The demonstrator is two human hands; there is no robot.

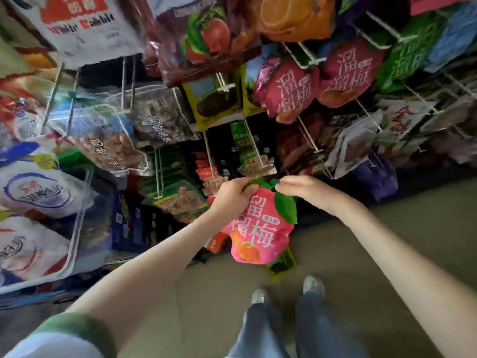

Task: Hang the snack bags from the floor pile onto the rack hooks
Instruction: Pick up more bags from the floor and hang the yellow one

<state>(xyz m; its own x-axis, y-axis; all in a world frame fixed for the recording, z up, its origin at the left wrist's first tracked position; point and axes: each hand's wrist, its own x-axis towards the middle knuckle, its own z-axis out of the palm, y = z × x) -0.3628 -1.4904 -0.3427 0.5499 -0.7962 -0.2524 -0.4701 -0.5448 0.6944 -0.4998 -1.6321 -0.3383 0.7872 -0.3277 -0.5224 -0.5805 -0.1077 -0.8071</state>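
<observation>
Head view: both hands are pinching the pink bag by its top edge at frame centre, left hand and right hand flanking it. It is hanging long-axis downward; the white hook is sitting just above.

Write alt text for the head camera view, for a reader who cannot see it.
Two bare hands, left hand and right hand, grip the top edge of a pink snack bag in front of a rack of white wire hooks crowded with hanging snack bags. Below, the person's shoes stand on a plain floor.
</observation>
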